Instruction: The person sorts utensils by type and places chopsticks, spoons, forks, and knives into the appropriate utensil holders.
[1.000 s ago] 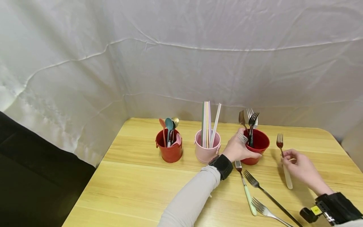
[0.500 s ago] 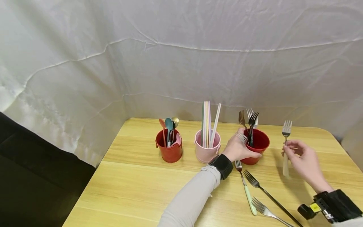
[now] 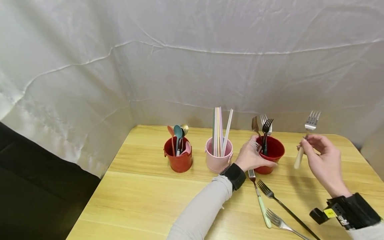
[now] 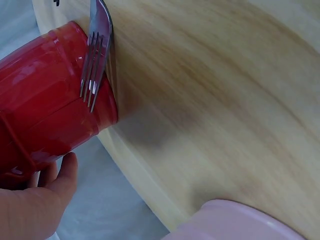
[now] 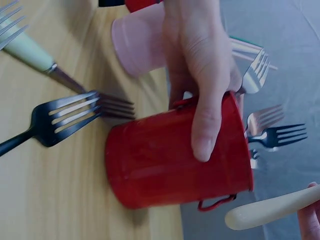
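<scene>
My left hand [image 3: 250, 158] grips the red bucket [image 5: 150, 165] on the right by its rim, thumb across the near side. Several forks [image 3: 266, 128] stand in this bucket, tines up. To its right, my right hand [image 3: 325, 160] pinches a fork [image 3: 312, 121] in the air, silver tines up and cream handle [image 5: 270, 207] slanting down. Three loose forks lie before the bucket: one with a mint-green handle [image 3: 264, 211], one black fork [image 3: 285, 206] and one silver fork [image 3: 280, 223].
Left of the gripped bucket stands a pink bucket [image 3: 216, 164] of chopstick-like sticks [image 3: 218, 130]. Farther left is another red bucket [image 3: 180, 163] with several spoons [image 3: 178, 130]. A pale cloth [image 3: 192, 73] hangs behind the wooden table [image 3: 135, 200].
My right hand has lifted the cream-handled fork up off the table and turned it, so its tines now tilt to the right. My left hand stays on the red bucket.
</scene>
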Available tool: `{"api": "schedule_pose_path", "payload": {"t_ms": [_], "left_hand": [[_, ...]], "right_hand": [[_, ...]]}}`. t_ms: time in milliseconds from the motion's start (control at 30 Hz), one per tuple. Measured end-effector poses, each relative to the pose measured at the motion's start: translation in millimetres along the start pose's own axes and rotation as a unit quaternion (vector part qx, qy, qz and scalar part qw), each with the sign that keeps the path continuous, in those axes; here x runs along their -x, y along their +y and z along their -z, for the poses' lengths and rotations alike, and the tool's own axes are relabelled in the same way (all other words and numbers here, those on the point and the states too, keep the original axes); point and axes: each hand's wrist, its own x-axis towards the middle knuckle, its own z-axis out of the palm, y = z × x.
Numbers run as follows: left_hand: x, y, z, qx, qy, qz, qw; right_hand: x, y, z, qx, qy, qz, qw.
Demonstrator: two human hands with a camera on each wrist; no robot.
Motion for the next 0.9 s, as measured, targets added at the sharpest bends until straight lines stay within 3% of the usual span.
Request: {"api": "schedule_pose_path", "payload": {"t_ms": [200, 400, 500, 733, 900], "left_hand": [[-3.2, -1.5, -2.6, 0.023, -0.004, 0.013, 0.9997], [-4.8, -2.0, -5.2, 0.059, -0.006, 0.015, 0.9981], [-5.0, -2.0, -5.2, 0.052, -0.004, 0.009, 0.9986], [-4.8, -3.0, -4.0, 0.033, -0.002, 0.006, 0.9994], [-5.3, -3.5, -4.3, 0.03, -0.003, 0.0, 0.9996]], "right_hand": [[-8, -13, -10, -0.037, 0.033, 0.013, 0.999], [-15, -23, -22, -0.146, 0.036, 0.039, 0.988], [-18, -27, -28, -0.193, 0.031, 0.044, 0.98], [-23, -30, -40, -0.08, 0.03, 0.057, 0.995], [-25, -23, -43, -0.042, -0.002, 0.033, 0.999]]}}
